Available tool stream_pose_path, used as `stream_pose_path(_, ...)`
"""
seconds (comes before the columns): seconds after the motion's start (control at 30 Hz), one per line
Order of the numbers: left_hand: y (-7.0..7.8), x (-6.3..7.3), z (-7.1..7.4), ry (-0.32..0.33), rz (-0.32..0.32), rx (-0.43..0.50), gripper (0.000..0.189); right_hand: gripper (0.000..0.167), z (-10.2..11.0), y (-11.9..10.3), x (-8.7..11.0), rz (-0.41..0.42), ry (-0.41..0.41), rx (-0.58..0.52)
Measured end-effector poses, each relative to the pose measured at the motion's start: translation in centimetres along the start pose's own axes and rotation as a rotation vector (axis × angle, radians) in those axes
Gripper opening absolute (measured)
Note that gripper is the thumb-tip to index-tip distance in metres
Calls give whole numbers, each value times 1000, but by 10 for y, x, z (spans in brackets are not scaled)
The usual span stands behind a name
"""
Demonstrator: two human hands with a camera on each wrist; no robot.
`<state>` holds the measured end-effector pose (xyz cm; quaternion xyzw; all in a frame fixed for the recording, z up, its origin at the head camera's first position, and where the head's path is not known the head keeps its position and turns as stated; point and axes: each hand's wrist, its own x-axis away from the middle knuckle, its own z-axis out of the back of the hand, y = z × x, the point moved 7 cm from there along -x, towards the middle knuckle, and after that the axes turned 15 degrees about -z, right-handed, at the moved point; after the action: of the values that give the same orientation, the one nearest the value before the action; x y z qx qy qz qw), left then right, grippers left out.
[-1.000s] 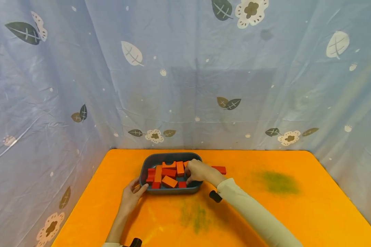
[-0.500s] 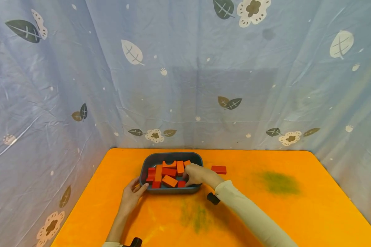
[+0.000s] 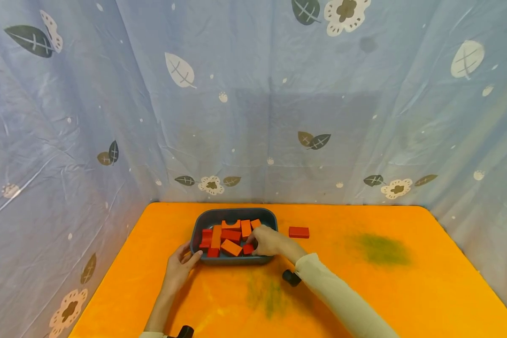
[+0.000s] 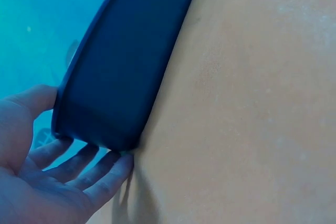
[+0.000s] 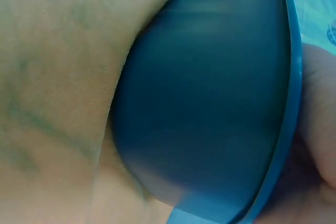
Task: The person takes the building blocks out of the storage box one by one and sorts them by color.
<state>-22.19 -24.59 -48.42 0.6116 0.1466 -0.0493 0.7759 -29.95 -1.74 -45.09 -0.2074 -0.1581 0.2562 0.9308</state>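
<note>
Compared with a second ago, the right hand [image 3: 268, 241] sits slightly nearer and further left in the dark tray [image 3: 238, 262]; the small red block [image 3: 247, 249] by the near wall, square to that wall then, now lies askew at its fingertips; the thumb and fingers seem to pinch it, though the hand hides part of the contact. The flat red block [image 3: 299, 232] on the orange table [image 3: 342, 291], right of the tray, was partly covered by the wrist and now shows whole; the left hand [image 3: 180, 264] has kept its hold on the tray's near left corner.

The head view alone shows the tray's contents: a notched orange block [image 3: 231, 226] at the far side, a tilted orange block [image 3: 231, 248] near the middle, and others around them; the left wrist view adds the left hand's grip, thumb at the rim and fingers spread along the outer end wall; the right wrist view shows mostly the tray's outside, with part of the right hand beyond the rim.
</note>
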Motion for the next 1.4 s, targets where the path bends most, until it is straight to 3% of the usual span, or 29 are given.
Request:
stream_pose_path(0.23,-1,2,1,-1,20,6,59,30,17,2,8,37,134,-75)
stream_pose_path(0.5,-1,0,0,-3,49,35,60,32,36,8,16,70,182,-199)
stream_pose_path(0.87,1,0,0,3,51,37,60,39,64,56,45,-40,213,-631)
stream_pose_path(0.93,2,0,0,3,45,30,59,39,70,66,51,-60,220,-668)
stream_pose_path(1.23,3,2,-1,-2,42,-10,59,44,80,130,70,-143,302,-704)
stream_pose_path(1.4,2,2,-2,-5,57,1,60,39,82,163,80,-206,385,-599)
